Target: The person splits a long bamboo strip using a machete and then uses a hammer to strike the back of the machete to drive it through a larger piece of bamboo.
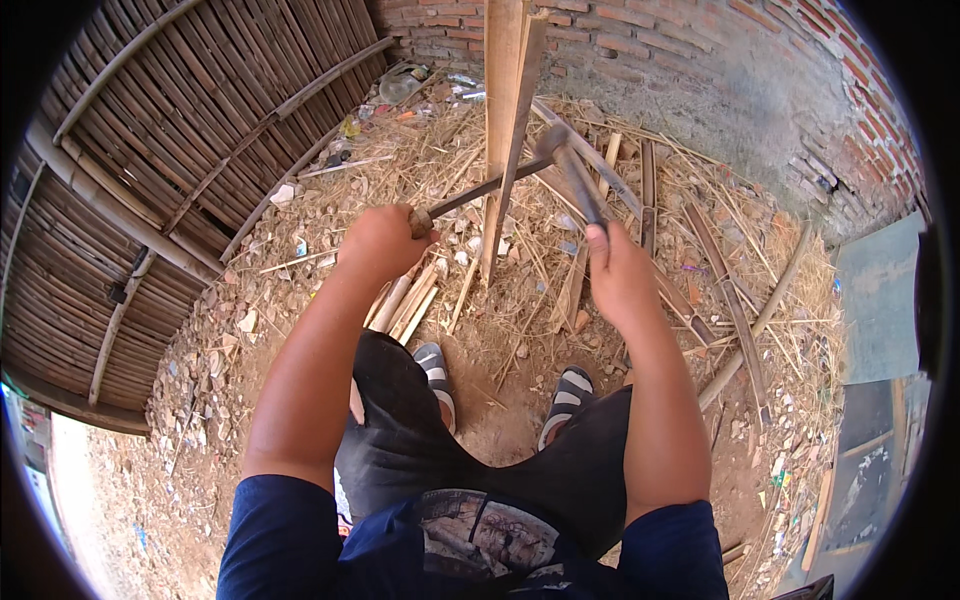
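Head view shows the left hand (385, 245) closed around the handle of a knife (470, 194), whose blade crosses the split bamboo (503, 100), nearly upright between both hands, slightly nearer the left. Rightward, the right hand (622, 275) grips a hammer (578, 178), its head by the blade's far end; behind stands a brick wall (680, 60), while the near side has open room.
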### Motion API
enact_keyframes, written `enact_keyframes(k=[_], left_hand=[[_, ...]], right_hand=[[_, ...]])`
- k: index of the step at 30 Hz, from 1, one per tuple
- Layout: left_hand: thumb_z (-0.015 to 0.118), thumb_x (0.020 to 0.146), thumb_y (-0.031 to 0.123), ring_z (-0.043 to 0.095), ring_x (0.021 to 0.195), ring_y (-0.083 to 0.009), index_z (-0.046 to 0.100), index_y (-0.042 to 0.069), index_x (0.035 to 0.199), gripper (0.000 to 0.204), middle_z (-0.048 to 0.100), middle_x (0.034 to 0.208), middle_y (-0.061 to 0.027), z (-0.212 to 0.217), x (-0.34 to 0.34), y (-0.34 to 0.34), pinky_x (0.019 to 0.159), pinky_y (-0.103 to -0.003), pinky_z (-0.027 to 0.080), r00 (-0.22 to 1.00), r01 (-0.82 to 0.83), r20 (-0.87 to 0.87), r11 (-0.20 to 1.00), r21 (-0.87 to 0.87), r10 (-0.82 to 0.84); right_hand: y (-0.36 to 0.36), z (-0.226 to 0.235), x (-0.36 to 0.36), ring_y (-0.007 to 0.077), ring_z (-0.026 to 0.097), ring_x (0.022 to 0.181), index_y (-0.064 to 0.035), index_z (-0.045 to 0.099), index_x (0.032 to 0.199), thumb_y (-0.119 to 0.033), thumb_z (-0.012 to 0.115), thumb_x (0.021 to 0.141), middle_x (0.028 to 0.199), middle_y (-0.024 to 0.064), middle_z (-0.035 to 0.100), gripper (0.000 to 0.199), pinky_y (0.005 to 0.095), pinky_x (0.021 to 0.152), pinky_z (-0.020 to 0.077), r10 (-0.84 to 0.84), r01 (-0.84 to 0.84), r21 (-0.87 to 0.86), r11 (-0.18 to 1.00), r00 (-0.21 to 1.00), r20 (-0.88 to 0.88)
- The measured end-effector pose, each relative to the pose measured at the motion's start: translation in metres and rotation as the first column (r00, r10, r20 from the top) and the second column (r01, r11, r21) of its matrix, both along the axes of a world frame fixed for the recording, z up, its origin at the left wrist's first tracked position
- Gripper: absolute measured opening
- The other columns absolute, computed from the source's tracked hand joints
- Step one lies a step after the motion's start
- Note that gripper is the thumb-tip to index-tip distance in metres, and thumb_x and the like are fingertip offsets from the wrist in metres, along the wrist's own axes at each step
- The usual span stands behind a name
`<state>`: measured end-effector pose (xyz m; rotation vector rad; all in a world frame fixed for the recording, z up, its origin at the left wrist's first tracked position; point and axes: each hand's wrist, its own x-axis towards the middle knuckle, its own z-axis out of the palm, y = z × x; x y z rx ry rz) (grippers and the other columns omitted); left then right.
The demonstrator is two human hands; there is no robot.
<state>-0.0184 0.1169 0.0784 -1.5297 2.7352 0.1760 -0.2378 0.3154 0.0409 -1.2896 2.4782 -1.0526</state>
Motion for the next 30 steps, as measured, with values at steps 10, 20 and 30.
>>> enact_keyframes(k=[10, 20, 30], left_hand=[[0.071, 0.087, 0.049, 0.069, 0.099, -0.041, 0.07, 0.002, 0.106, 0.051, 0.072, 0.1, -0.0233, -0.001, 0.01, -0.002, 0.089, -0.048, 0.054, 0.997, -0.008, -0.081, 1.0, 0.012, 0.009], [0.072, 0.088, 0.046, 0.069, 0.096, -0.0391, 0.07, 0.002, 0.102, 0.046, 0.072, 0.097, -0.021, -0.007, 0.014, -0.007, 0.088, -0.048, 0.054, 0.995, -0.014, -0.102, 0.999, 0.035, 0.017], [0.071, 0.089, 0.045, 0.069, 0.096, -0.0404, 0.069, 0.003, 0.102, 0.044, 0.072, 0.097, -0.022, -0.006, 0.005, 0.007, 0.088, -0.049, 0.054, 0.994, 0.003, -0.106, 1.0, 0.012, -0.002]], right_hand=[[0.0, -0.002, 0.004, 0.0362, 0.065, 0.072, -0.0006, 0.063, 0.094, -0.047, 0.045, 0.106, 0.078, 0.0157, 0.066, 0.051, 0.049, 0.071, 0.0495, 0.233, -0.269, 0.341, 0.901, 0.962, 0.143], [-0.002, 0.017, 0.011, 0.0238, 0.058, 0.057, -0.0018, 0.056, 0.103, -0.039, 0.044, 0.109, 0.066, 0.0086, 0.057, 0.039, 0.0382, 0.056, 0.0459, 0.04, 0.034, -0.596, 0.802, 0.993, 0.111], [-0.016, 0.0, 0.007, 0.0459, 0.066, 0.083, -0.001, 0.06, 0.103, -0.043, 0.045, 0.107, 0.083, 0.024, 0.067, 0.045, 0.054, 0.074, 0.0486, 0.048, -0.041, -0.078, 0.996, 0.995, 0.092]])
